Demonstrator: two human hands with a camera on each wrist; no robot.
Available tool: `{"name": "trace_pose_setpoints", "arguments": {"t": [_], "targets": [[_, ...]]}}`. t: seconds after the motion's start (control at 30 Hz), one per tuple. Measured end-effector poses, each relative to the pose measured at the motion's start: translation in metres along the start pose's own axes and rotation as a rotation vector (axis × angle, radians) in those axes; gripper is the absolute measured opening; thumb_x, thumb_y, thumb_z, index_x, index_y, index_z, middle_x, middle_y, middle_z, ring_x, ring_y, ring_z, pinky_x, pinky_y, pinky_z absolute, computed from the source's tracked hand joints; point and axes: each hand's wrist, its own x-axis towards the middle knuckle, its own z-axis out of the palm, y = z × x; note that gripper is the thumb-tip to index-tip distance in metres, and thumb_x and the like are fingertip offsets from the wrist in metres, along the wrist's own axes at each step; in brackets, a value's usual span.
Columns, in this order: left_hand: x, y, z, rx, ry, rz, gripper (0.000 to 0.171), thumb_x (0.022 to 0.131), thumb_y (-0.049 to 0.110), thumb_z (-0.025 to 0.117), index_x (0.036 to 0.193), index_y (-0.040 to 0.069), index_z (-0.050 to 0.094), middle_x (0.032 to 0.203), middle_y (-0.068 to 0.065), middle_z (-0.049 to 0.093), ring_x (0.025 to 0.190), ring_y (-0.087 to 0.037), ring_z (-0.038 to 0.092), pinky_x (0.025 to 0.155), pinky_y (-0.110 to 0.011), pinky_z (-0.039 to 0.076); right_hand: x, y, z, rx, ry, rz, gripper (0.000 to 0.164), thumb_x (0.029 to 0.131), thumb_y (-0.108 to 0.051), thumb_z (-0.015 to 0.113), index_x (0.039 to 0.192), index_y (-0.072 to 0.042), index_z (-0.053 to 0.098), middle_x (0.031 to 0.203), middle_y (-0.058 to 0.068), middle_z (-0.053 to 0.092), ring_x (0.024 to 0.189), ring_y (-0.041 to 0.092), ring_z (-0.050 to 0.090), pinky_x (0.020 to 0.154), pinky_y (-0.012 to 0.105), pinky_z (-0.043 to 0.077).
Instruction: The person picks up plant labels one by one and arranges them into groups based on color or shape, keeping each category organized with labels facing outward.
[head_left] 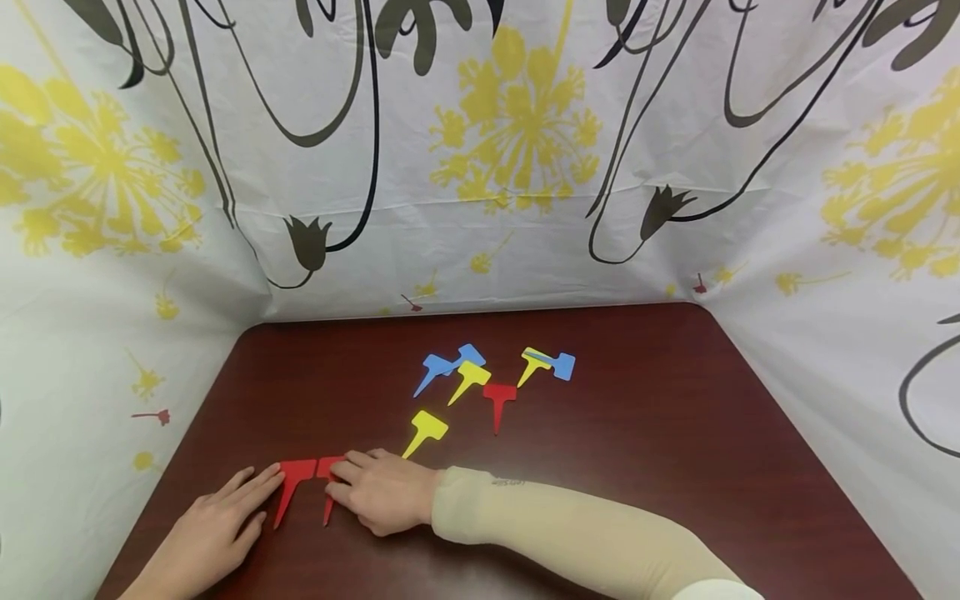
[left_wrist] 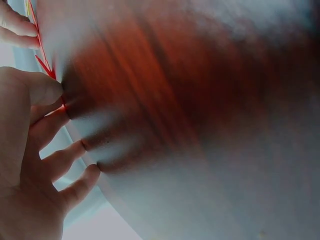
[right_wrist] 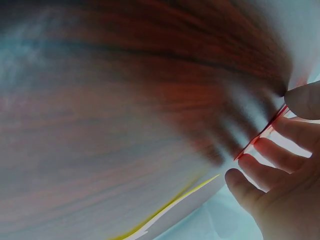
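Note:
Two red T-shaped plant labels lie side by side at the table's front left, their heads almost meeting and their stems toward me. My left hand (head_left: 213, 525) rests its fingertips on the outer end of the left red label (head_left: 298, 471). On the right red label (head_left: 325, 468), my right hand (head_left: 393, 493) presses from the right, partly covering it. In the right wrist view, fairly straight fingers (right_wrist: 277, 155) touch a red label's edge (right_wrist: 260, 134). The left wrist view shows spread fingers (left_wrist: 75, 152) against the tabletop.
A yellow label (head_left: 427, 427) lies just beyond my right hand. Farther back are a third red label (head_left: 499, 396), yellow labels (head_left: 471, 375) and blue labels (head_left: 564, 367), some overlapping. A patterned cloth (head_left: 480, 275) rises behind the dark wooden table (head_left: 637, 433).

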Motion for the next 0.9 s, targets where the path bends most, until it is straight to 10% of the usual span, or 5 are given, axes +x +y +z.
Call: {"name": "trace_pose_setpoints", "arguments": {"t": [0.9], "targets": [[0.0021,0.002,-0.0022,-0.038,-0.061,-0.068,0.056,0.087,0.019,0.076,0.141,0.013,0.061,0.146,-0.006,0.055,0.131,-0.041,0.051,0.085,-0.066,0.049,-0.0004,0.0036,0.0,-0.005,0.057,-0.026,0.057,0.101,-0.04,0.056,0.155,-0.027,0.04,0.152,-0.006,0.038,0.141,0.011,0.034,0.112,0.028,0.035]]}}
